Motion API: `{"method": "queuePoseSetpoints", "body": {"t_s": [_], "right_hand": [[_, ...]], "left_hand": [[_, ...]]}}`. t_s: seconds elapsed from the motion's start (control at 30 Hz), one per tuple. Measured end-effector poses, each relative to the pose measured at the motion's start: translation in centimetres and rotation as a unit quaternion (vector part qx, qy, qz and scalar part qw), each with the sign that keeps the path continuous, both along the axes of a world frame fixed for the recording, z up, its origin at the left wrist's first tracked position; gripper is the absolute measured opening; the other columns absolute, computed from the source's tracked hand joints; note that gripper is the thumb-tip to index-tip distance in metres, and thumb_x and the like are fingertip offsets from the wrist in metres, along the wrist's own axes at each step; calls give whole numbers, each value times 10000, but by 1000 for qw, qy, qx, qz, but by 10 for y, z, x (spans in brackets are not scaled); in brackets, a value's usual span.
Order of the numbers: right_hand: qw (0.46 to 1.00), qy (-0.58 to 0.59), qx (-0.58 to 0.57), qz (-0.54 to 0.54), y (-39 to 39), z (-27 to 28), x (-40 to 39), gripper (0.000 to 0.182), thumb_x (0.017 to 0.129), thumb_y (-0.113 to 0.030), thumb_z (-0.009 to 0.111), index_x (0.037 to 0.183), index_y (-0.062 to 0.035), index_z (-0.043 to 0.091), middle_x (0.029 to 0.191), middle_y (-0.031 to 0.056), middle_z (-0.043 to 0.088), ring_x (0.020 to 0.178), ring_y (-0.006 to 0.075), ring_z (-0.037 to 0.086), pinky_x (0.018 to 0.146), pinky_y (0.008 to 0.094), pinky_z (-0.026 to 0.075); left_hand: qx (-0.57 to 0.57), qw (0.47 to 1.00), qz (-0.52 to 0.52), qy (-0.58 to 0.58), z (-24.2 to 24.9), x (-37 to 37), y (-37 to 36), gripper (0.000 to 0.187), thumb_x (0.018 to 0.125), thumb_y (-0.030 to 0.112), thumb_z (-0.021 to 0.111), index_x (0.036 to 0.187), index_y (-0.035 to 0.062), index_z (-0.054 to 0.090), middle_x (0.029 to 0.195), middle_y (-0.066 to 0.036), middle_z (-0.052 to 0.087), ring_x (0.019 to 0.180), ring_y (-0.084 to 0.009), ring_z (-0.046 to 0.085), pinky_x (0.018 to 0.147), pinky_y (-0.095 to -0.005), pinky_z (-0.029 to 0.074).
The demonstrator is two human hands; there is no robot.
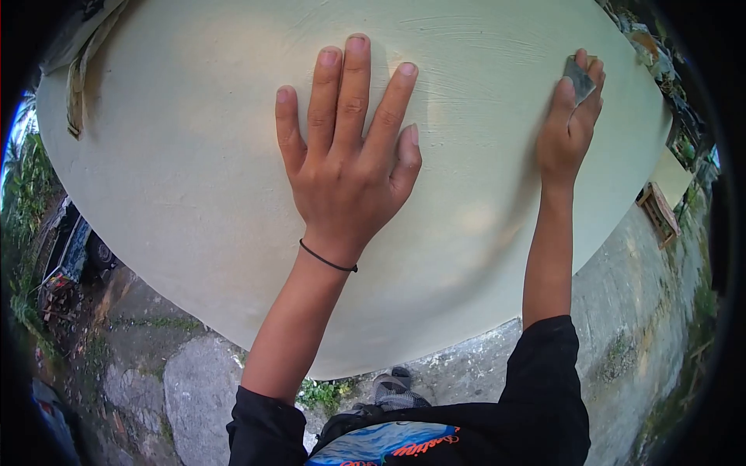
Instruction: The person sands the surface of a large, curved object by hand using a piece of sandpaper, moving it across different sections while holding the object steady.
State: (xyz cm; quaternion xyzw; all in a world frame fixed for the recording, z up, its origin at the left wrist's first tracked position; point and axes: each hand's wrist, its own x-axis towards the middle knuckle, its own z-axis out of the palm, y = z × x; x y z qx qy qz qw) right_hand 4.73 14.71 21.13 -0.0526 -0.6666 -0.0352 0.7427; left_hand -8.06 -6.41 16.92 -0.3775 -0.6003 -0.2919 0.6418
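A large cream-coloured surface with a curved edge fills most of the head view. My left hand lies flat on it near the middle, fingers spread, a thin dark band round the wrist. Towards the right side, my right hand grips a small dark grey piece of sandpaper between thumb and fingers, against the surface. Part of the sandpaper is hidden by the hand. Fine streaks and ridges mark the surface between and above the two hands.
Cracked concrete ground with weeds lies below the surface's edge. A wooden frame stands at the right. A dark vehicle is partly visible at the left. A brownish strip hangs at the upper left.
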Motion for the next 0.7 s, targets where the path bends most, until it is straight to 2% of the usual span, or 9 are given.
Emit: {"method": "queuePoseSetpoints", "body": {"t_s": [0.07,0.2,0.27,0.33,0.37,0.47,0.57,0.67,0.7], "right_hand": [[996,46,-61,-54,-16,-1,-12,445,994,-283,381,1414,-142,418,1498,147,317,1422,312,196,1133,469,62],[955,-194,190,-117,-86,-26,-35,504,891,-255,519,1390,-282,455,1480,47,374,1385,203,309,1160,441,97],[949,-201,219,-106,-78,3,-26,451,924,-276,489,1374,-279,477,1464,45,397,1376,193,325,1151,440,127],[976,-63,196,-72,-42,37,-29,417,972,-320,429,1381,-247,472,1465,66,392,1379,233,313,1129,437,159],[988,-45,135,-60,-44,49,-26,435,1011,-294,319,1393,-128,443,1467,113,380,1403,253,262,1139,431,104],[991,-3,104,-88,-67,34,-45,443,1002,-298,337,1392,-115,441,1477,111,364,1408,249,253,1141,426,106],[944,-232,207,-108,-115,-6,-52,453,974,-274,379,1410,-159,428,1492,62,351,1405,250,263,1141,427,131],[948,-172,244,-114,-100,33,-48,449,985,-280,363,1402,-130,433,1484,58,365,1399,250,274,1139,418,141],[963,-96,235,-93,-87,50,-50,441,997,-292,342,1393,-124,442,1476,67,375,1396,260,275,1138,399,146]], "left_hand": [[2,1000,-3,-5,-8,1,0,436,843,310,521,1269,244,590,1442,-98,424,1380,-232,320,1165,-406,63],[-1,999,-2,-44,-20,5,-1,539,839,326,531,1373,303,463,1477,-54,377,1391,-205,298,1160,-472,94],[-11,999,11,-49,-25,5,-6,555,848,333,520,1396,305,432,1483,-54,366,1390,-205,298,1161,-472,91],[-22,999,29,-28,-34,1,-6,500,862,350,479,1353,257,506,1471,-102,378,1394,-249,288,1164,-449,61],[-20,999,39,-22,-38,-1,-6,500,868,367,464,1356,263,501,1474,-98,374,1393,-250,289,1164,-453,64],[-23,999,36,-32,-47,-1,-9,485,883,366,451,1357,274,499,1478,-97,368,1397,-249,284,1163,-462,62],[-36,996,64,-59,-57,0,-12,474,898,374,435,1360,288,493,1481,-94,364,1401,-246,276,1160,-472,62],[-35,996,70,-47,-69,0,-17,466,914,385,418,1366,295,485,1482,-92,362,1402,-244,273,1158,-479,64],[-27,996,48,-62,-75,-1,-16,563,889,378,444,1440,316,347,1532,-27,268,1426,-192,202,1171,-478,46]]}}
